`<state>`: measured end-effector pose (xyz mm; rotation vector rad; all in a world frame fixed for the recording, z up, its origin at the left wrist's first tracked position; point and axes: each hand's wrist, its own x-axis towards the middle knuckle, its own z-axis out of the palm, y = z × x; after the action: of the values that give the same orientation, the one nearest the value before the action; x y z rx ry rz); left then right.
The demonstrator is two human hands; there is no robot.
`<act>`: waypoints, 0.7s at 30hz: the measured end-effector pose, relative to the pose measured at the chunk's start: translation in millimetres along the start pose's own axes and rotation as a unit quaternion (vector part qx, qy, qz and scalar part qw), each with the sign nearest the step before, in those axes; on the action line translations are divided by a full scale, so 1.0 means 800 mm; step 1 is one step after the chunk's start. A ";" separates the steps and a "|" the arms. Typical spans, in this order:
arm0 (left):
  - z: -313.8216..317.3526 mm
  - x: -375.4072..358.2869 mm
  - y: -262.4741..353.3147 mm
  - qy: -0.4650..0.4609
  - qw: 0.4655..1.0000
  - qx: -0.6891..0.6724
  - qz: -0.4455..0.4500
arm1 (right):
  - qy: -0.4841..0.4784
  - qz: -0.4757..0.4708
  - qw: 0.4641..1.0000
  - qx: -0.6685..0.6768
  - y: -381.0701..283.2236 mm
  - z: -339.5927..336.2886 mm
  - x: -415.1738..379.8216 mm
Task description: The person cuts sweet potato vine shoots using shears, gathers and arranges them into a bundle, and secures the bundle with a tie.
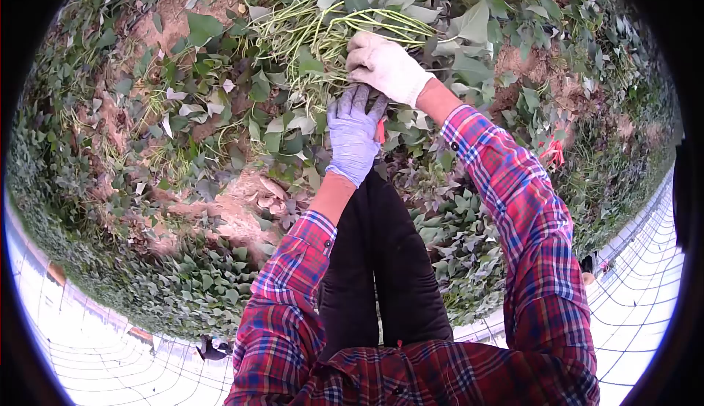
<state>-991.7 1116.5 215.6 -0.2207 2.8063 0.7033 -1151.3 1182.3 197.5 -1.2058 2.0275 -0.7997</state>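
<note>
A bundle of long green leafy vine stems (323, 28) lies spread over the plants at the top middle. My right hand (385, 67), in a white glove, is closed with curled fingers at the bundle's right side, on the stems; its fingertips are partly hidden. Just below it, my left hand (353, 138) wears a thin purple glove. Its fingers reach forward to the lower end of the stems, close to the right hand. A red strip (380, 131) sticks out at the thumb side of the left hand, and the rest of it is hidden.
Low leafy vines (213, 281) cover the ground all round, with patches of brown soil (246, 193) between them. More red strips (554, 153) lie among the leaves at right. My legs (381, 259) in dark trousers are below my hands.
</note>
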 end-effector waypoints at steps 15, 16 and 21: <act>0.046 0.049 -0.027 0.117 0.783 -0.560 -0.244 | 0.008 0.188 0.928 0.321 0.043 -0.087 0.097; 0.054 0.053 -0.030 0.103 0.778 -0.557 -0.272 | 0.024 0.213 0.944 0.252 0.034 -0.101 0.122; 0.056 0.055 -0.034 0.076 0.739 -0.562 -0.363 | 0.023 0.145 0.979 -0.140 0.058 -0.067 0.215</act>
<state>-1019.7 1110.6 153.2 -1.4823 1.6832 2.0215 -1280.9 1055.2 158.1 -1.0081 2.3429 -0.4144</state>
